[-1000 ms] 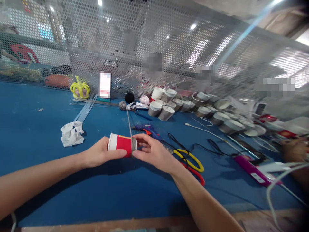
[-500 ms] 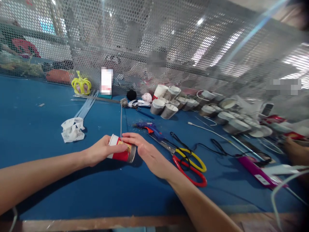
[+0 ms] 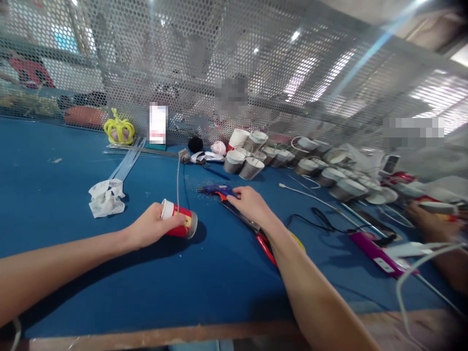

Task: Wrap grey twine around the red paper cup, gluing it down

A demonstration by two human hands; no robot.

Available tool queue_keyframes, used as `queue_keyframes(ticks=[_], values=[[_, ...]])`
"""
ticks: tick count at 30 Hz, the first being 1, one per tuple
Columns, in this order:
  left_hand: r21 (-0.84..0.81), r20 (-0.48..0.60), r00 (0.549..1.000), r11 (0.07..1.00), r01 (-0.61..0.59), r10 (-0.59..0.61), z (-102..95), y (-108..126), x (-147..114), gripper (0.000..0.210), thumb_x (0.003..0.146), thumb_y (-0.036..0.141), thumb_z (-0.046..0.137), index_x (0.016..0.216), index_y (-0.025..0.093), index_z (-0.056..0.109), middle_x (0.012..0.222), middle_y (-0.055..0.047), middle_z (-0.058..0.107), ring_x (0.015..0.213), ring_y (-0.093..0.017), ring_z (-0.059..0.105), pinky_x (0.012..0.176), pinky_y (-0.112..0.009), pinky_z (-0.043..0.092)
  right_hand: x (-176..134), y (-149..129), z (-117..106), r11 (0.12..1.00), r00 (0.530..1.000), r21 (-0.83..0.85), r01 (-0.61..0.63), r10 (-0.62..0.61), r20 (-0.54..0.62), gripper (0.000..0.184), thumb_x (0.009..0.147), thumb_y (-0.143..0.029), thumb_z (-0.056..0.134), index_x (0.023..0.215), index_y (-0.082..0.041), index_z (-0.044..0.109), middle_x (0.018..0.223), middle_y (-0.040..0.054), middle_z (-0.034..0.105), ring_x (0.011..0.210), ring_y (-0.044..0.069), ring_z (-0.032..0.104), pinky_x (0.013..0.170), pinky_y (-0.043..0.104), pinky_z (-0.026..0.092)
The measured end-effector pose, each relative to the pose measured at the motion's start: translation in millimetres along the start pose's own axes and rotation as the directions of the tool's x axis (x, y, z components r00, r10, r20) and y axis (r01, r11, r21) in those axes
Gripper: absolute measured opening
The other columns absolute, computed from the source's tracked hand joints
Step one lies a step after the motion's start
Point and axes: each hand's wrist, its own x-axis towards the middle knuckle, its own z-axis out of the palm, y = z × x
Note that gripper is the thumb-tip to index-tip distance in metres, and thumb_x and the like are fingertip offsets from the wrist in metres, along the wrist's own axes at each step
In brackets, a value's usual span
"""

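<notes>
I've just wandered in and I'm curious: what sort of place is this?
Probably a craft workshop: what looks like a glue gun, scissors and a cluster of grey-sided cups share one blue worktable.

A craft workshop, it seems; the blue tabletop (image 3: 146,292) carries a glue gun (image 3: 215,188) and red-handled scissors (image 3: 266,249) near its middle; many grey-sided cups (image 3: 252,169) crowd its far edge, rightward; a perforated screen (image 3: 197,58) stands behind; another person's hand (image 3: 427,222) is at the right.
</notes>
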Motion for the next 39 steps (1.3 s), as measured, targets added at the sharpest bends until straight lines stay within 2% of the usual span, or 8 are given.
queue_keyframes(ticks=[7, 11, 15, 19, 25, 28, 31, 39], values=[[0.066, -0.005, 1.0, 0.998, 0.004, -0.003, -0.5, -3.4, 2.9, 0.026, 0.071, 0.034, 0.054, 0.067, 0.01, 0.062, 0.059, -0.001, 0.062, 0.053, -0.012, 0.053, 0.051, -0.02, 0.037, 25.1, 5.7, 13.3, 0.996, 0.97, -0.069, -0.051, 0.066, 0.235, 0.027, 0.083, -0.028, 0.046, 0.107, -0.016, 0.05, 0.108, 0.0066, 0.052, 0.089, 0.017, 0.054, 0.074, 0.037, 0.046], [0.094, -0.009, 1.0, 0.995, -0.014, 0.015, -0.9, -4.1, 3.3, 0.028, 0.071, 0.036, 0.054, 0.069, 0.009, 0.062, 0.061, -0.002, 0.063, 0.055, -0.013, 0.055, 0.052, -0.022, 0.039, 26.0, 8.8, 10.3, 0.998, 0.966, -0.014, -0.065, 0.067, 0.251, 0.026, 0.083, -0.029, 0.047, 0.104, -0.014, 0.052, 0.103, 0.0063, 0.054, 0.087, 0.018, 0.055, 0.073, 0.036, 0.046], [0.072, -0.018, 1.0, 0.997, -0.019, 0.02, -1.5, -2.1, 3.8, 0.026, 0.07, 0.035, 0.054, 0.068, 0.01, 0.062, 0.061, -0.002, 0.063, 0.056, -0.013, 0.055, 0.053, -0.022, 0.039, 17.1, 5.5, 4.8, 0.989, 0.988, 0.127, -0.072, 0.053, 0.145, 0.023, 0.079, -0.03, 0.049, 0.079, -0.009, 0.059, 0.07, 0.0076, 0.062, 0.071, 0.02, 0.058, 0.063, 0.031, 0.043], [0.088, -0.04, 0.999, 0.996, -0.025, 0.028, -3.1, 0.1, 4.8, 0.024, 0.068, 0.034, 0.055, 0.061, 0.011, 0.059, 0.053, 0.001, 0.058, 0.049, -0.01, 0.049, 0.048, -0.02, 0.035, -3.5, -6.0, -10.3, 0.934, 0.998, 0.355, -0.03, 0.009, 0.06, 0.025, 0.078, -0.028, 0.048, 0.096, -0.012, 0.052, 0.076, 0.0072, 0.063, 0.065, 0.015, 0.059, 0.055, 0.025, 0.043], [0.13, -0.056, 0.998, 0.991, -0.027, 0.034, -7.3, -0.4, 8.1, 0.028, 0.068, 0.037, 0.054, 0.063, 0.01, 0.058, 0.052, 0.001, 0.054, 0.047, -0.009, 0.044, 0.046, -0.02, 0.031, -42.7, -19.9, -35.2, 0.766, 0.956, 0.643, -0.02, -0.174, 0.237, 0.022, 0.071, -0.037, 0.056, 0.071, -0.015, 0.054, 0.057, 0.0009, 0.057, 0.045, 0.009, 0.051, 0.044, 0.022, 0.041], [0.128, -0.078, 0.996, 0.991, -0.027, 0.037, -9.7, -0.4, 10.2, 0.028, 0.067, 0.037, 0.055, 0.064, 0.01, 0.059, 0.053, 0.001, 0.055, 0.048, -0.009, 0.044, 0.046, -0.02, 0.031, -55.6, -23.0, -38.5, 0.783, 0.923, 0.621, 0.042, -0.268, 0.276, 0.021, 0.071, -0.037, 0.055, 0.072, -0.016, 0.056, 0.057, -0.0002, 0.057, 0.042, 0.008, 0.048, 0.043, 0.021, 0.04], [0.125, -0.099, 0.995, 0.992, -0.017, 0.029, -11.3, -0.3, 11.4, 0.024, 0.065, 0.034, 0.056, 0.061, 0.01, 0.057, 0.05, 0.002, 0.053, 0.046, -0.008, 0.042, 0.044, -0.019, 0.029, -63.1, -24.9, -36.7, 0.823, 0.906, 0.566, 0.045, -0.273, 0.325, 0.021, 0.072, -0.039, 0.055, 0.07, -0.018, 0.056, 0.05, -0.0022, 0.053, 0.04, 0.008, 0.046, 0.039, 0.02, 0.039], [0.115, -0.083, 0.996, 0.993, -0.021, 0.031, -11.6, -4.2, 14.7, 0.031, 0.07, 0.036, 0.052, 0.074, 0.008, 0.065, 0.063, -0.003, 0.064, 0.052, -0.011, 0.051, 0.048, -0.02, 0.035, -76.1, -34.2, -30.0, 0.905, 0.948, 0.411, 0.109, -0.219, 0.23, 0.033, 0.071, -0.044, 0.053, 0.052, -0.019, 0.043, 0.04, -0.0052, 0.043, 0.035, 0.007, 0.039, 0.034, 0.02, 0.031]])
